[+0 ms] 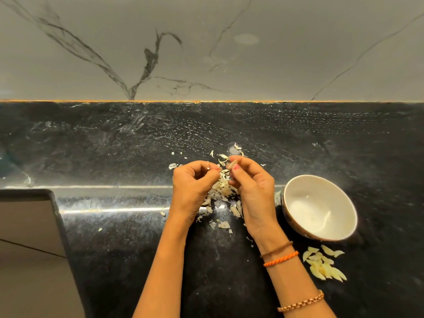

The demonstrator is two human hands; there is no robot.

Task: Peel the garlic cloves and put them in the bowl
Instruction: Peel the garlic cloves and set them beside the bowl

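Observation:
Both my hands are raised over the black counter, fingertips close together. My right hand pinches a small garlic clove between thumb and fingers. My left hand has its fingers curled next to the clove, pinching at a bit of its skin; the contact is too small to see clearly. Below the hands lies a heap of pale garlic skins. A white bowl stands to the right, with no cloves visible inside. Several peeled cloves lie on the counter in front of the bowl.
Scraps of skin are scattered beyond the hands. The black countertop runs back to a grey veined wall. At the lower left the counter ends at a cut-out edge with floor below.

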